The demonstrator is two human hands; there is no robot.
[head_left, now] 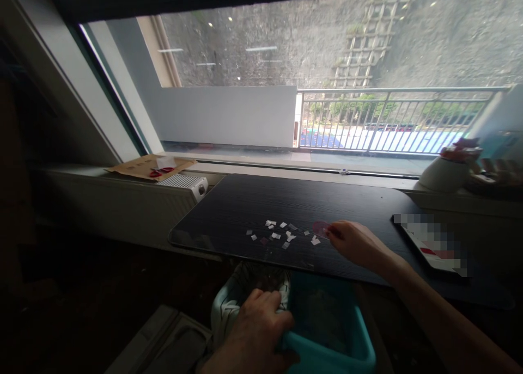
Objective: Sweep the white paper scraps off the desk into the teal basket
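Observation:
My right hand [350, 241] is above the black tabletop, its fingers pinched on a thin, see-through pink round piece [320, 228]. Small white and clear scraps [276, 236] lie scattered on the table just left of it. Below the table's near edge, my left hand [263, 322] is closed over the rim of a teal bin [329, 349], between its two sides. A light liner with dark lines [229, 310] hangs over the bin's left side. Dim shadow hides most of what is inside.
The black table [229, 205] stands against the window sill. A tablet-like object [429, 249], partly blurred out, lies at its right. On the left ledge, red-handled scissors [162, 171] rest on a brown paper envelope [139, 167]. A white vase-like pot [439, 173] sits at the right.

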